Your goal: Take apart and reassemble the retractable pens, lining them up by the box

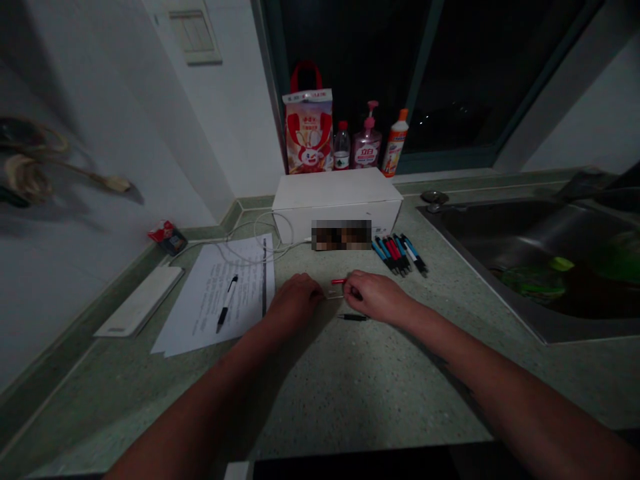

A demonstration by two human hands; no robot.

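Your left hand (pixel 295 301) and right hand (pixel 376 297) lay curled low over the speckled green countertop (pixel 320 393), nearly closed, with fingers coming in from either side on a small clear plastic piece (pixel 332 292) and a red pen part (pixel 339 281) just behind it, midway between your hands. Your fingers hid too much to tell how firmly either hand had hold. Taking your hands as the clock's centre, a short black pen part (pixel 353 317) lay close by at 5 o'clock. At 1 o'clock, blue, red and black ballpoint pens (pixel 399 255) lay fanned together. At 10 o'clock, a printed paper sheet (pixel 200 313) carried a black and white pen (pixel 227 303). Farther off at 12 o'clock stood a white cardboard box (pixel 335 197), with a red-handled gift bag (pixel 309 123) and bottles behind it. A stainless steel sink (pixel 465 230) was set into the counter at 2 o'clock.
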